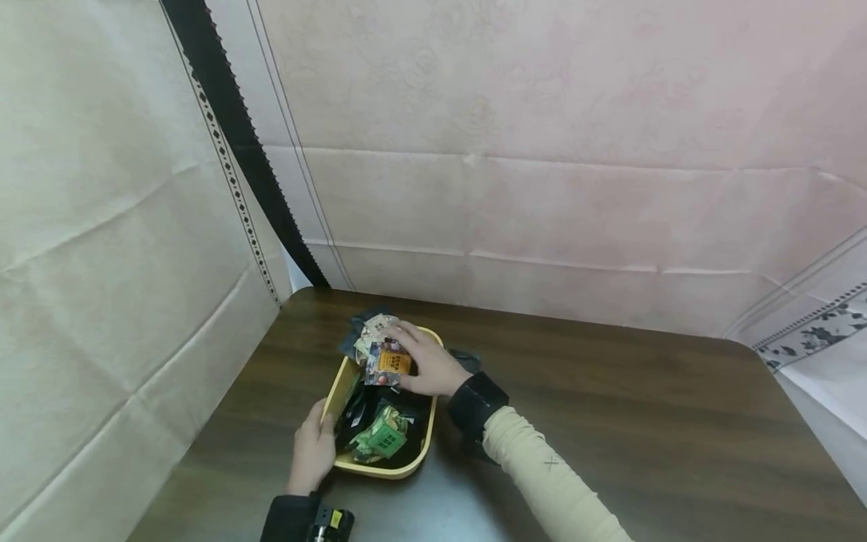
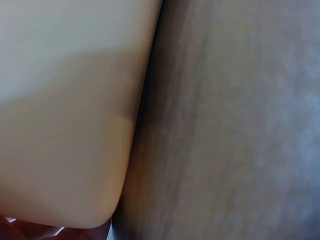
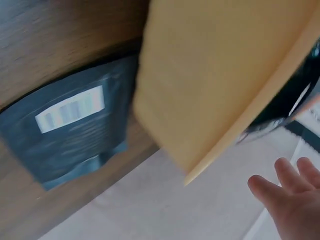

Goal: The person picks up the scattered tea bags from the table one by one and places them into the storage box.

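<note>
A yellow plastic basket (image 1: 332, 393) stands on the table, with its wall (image 2: 65, 135) filling much of the left wrist view. At its left rim my left hand (image 1: 313, 452) holds the side. My right hand (image 1: 433, 363) reaches over the far right part, its fingers (image 3: 287, 187) extended over small packets. Nearest to it are a printed packet with an orange label (image 1: 393, 362) and a pale packet (image 1: 372, 331). A green packet (image 1: 383, 436) lies in the near end, among black packaging (image 1: 362, 403). The right palm is hidden from above.
A dark pouch with a white barcode label (image 3: 75, 150) lies on the table just right of the basket. Another dark pouch (image 1: 348, 345) shows at the far left corner. The brown wooden table (image 1: 609, 421) extends to the right, with cloth walls (image 1: 542, 211) behind and at the left.
</note>
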Motion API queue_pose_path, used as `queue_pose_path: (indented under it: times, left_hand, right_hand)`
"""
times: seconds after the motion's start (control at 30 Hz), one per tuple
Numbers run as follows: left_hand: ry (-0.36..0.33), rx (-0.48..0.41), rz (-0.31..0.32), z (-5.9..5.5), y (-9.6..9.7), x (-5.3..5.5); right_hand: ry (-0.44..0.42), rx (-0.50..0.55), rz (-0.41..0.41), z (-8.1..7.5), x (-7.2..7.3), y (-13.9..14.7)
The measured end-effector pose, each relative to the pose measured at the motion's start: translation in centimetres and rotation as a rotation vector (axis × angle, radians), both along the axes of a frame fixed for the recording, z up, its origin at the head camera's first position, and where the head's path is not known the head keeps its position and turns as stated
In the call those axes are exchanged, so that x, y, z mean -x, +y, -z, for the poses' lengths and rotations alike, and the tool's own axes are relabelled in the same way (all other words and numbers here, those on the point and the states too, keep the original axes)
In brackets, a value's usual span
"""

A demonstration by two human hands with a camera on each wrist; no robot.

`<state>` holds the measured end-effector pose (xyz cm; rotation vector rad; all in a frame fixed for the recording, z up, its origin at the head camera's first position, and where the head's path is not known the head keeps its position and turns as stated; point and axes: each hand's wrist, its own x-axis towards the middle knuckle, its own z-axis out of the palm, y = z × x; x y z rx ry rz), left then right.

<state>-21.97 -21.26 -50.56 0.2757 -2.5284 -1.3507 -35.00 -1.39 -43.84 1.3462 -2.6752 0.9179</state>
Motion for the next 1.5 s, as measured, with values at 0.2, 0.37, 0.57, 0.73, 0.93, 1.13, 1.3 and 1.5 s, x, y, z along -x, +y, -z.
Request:
queue_pose_path:
  times: [0.2, 0.37, 0.57, 0.73, 0.93, 1.13, 1.3, 1.5]
  left_hand:
    - [-0.006, 0.005, 0.011, -0.2, 0.2, -0.1]
    - [-0.008, 0.014, 0.0, -0.5, 0.3, -0.3]
    - [-0.045, 0.005, -0.003, -0.9, 0.3, -0.3]
    - [-0.06, 0.005, -0.011, -0.9, 0.1, -0.3]
    - [-0.083, 0.001, -0.008, -0.7, 0.4, -0.1]
    - [-0.112, -0.006, -0.006, -0.4, 0.3, 0.1]
    - [-0.095, 0.002, -0.01, -0.6, 0.3, -0.2]
    - [-0.051, 0.029, -0.024, -0.2, 0.4, -0.2]
  right_hand:
    - [-0.019, 0.035, 0.105, 1.1, -0.1, 4.3]
    - [-0.058, -0.017, 0.137, 2.2, -1.3, 7.2]
    - [-0.024, -0.194, 0.211, 3.1, -3.4, 10.0]
    - [0.0, -0.431, 0.23, 3.9, -4.9, 10.8]
    - [0.011, -0.535, 0.223, 4.7, -5.4, 10.8]
    - [0.029, -0.545, 0.216, 5.0, -5.4, 10.6]
    - [0.056, -0.538, 0.215, 4.9, -5.4, 10.5]
    - [0.135, -0.537, 0.178, 5.2, -5.1, 10.5]
